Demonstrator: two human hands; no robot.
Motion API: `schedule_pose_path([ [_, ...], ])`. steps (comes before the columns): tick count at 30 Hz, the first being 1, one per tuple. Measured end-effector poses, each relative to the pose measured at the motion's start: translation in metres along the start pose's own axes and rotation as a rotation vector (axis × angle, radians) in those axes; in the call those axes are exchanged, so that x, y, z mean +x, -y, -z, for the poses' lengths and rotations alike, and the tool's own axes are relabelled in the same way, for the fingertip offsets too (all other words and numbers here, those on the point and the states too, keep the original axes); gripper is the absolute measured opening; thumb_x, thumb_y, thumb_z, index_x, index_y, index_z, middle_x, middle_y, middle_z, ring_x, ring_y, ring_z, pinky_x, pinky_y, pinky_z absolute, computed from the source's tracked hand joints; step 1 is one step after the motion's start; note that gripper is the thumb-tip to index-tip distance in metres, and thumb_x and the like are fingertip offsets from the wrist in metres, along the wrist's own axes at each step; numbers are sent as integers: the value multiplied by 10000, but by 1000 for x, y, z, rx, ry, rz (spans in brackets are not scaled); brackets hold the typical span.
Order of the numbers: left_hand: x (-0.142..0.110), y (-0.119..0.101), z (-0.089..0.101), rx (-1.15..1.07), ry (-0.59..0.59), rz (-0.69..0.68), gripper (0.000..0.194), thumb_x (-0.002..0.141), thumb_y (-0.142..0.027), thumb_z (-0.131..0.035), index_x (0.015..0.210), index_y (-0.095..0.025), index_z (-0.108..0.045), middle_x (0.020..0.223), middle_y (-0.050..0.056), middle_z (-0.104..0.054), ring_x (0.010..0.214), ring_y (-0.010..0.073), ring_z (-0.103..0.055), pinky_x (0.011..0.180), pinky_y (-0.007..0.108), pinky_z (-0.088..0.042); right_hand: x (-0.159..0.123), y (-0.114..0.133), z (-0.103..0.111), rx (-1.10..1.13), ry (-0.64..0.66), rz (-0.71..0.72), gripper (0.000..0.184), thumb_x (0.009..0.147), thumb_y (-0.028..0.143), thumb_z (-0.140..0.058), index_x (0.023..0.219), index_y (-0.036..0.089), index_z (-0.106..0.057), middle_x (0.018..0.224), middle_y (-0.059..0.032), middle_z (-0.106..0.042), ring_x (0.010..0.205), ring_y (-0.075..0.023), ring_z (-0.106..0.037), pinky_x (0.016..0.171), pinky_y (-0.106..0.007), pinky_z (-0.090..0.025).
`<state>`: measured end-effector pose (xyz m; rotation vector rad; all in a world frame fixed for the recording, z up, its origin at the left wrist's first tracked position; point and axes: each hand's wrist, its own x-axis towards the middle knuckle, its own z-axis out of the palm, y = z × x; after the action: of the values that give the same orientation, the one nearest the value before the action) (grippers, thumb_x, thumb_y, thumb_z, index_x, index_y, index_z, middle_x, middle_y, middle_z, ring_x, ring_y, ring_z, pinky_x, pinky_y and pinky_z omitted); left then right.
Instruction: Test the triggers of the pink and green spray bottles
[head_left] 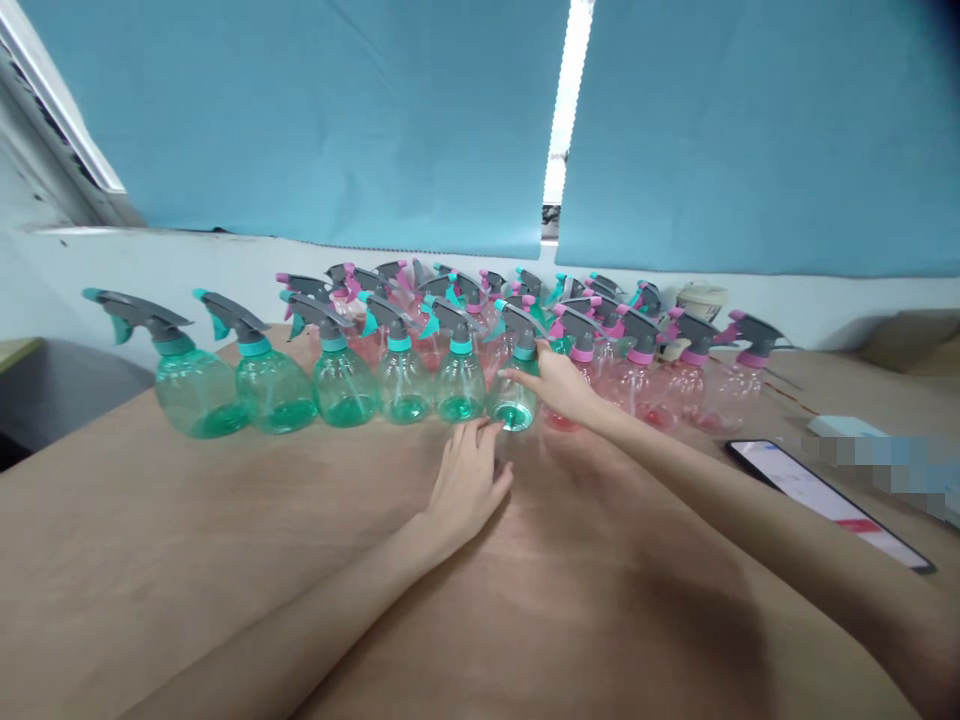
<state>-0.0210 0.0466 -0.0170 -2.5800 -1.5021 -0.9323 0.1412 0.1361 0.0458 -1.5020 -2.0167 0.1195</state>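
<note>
A plywood tabletop [150, 500] meets a white wall [187, 270] beneath blue curtains [300, 120], and a smartphone [825, 500] lies at right. Upright green spray bottles [341, 388] and pink spray bottles [637, 390] occupy the frame's centre. The front green spray bottle [513, 397] stands at the green row's right end, long axis tilted, base toward the camera, head up and left. The right hand [559, 385] has its fingers curled around the bottle's neck. The left hand [465, 490] holds nothing, fingers extended just below the base.
</note>
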Motion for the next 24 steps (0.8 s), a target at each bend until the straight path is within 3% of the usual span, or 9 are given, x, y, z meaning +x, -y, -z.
schedule_pose_path([
  [8,0,-1,0,13,21,-5,393,811,-155,-535,1188,-143,-426,1188,129,-469,1136,271,-434,942,427,-382,1,1,-8,87,-79,-12,604,795,491,-541,1201,58,-427,1003,-213,-636,955,-325,-612,731,-370,-446],
  [17,-1,1,-1,23,46,-8,373,822,-169,-519,1183,-152,-427,1174,118,-475,1105,265,-452,921,421,-393,0,-6,-10,152,-112,-16,585,759,508,-571,1125,60,-482,991,-204,-643,939,-321,-613,735,-376,-455],
  [24,0,1,-1,31,52,-5,372,825,-175,-518,1186,-144,-435,1165,120,-478,1098,269,-458,920,420,-390,1,-5,-12,159,-111,-27,669,767,476,-580,1220,11,-415,1037,-231,-637,957,-318,-616,758,-364,-458],
])
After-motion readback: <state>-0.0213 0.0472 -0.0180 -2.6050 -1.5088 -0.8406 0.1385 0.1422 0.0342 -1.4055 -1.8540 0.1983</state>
